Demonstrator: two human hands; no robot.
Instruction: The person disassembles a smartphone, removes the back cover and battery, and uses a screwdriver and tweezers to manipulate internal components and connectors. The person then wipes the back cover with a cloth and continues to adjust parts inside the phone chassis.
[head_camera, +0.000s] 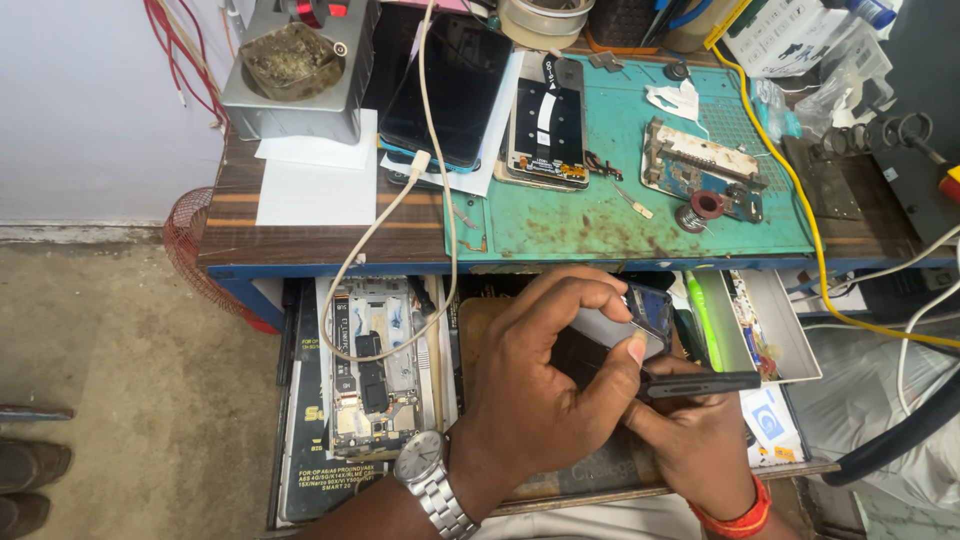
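Two hands at lower centre of the frame: your left hand (545, 375) is pinching a grey phone part (615, 328), your right hand (700, 435) is gripping a black tool (700, 383) lying crosswise just beneath it

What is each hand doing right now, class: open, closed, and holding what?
Left hand: closed, pinching a small grey part between thumb and fingers.
Right hand: closed around a dark slim tool.
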